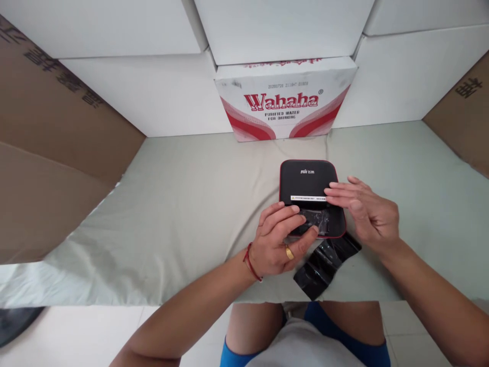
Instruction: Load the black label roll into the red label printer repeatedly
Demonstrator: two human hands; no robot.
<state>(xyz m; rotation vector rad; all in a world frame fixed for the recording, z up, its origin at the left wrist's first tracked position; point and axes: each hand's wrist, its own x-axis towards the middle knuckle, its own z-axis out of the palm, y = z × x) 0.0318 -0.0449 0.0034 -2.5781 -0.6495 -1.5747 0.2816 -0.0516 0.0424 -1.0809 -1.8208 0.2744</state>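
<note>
A black rounded-square device with a red edge and a white label strip lies flat on the pale cloth. My left hand pinches a small black plastic-wrapped item at the device's near edge; a red cord is on its wrist and a gold ring on one finger. Fingers stretched out flat, my right hand rests its fingertips on the right part of the device by the white label. A black glossy plastic wrapper lies on the cloth just below the device, between my hands.
A pale cloth-covered surface holds everything. A white and red Wahaha water carton stands at the back. White boxes stack behind it, with brown cardboard at the left and right sides. My knees and tiled floor show below the surface's front edge.
</note>
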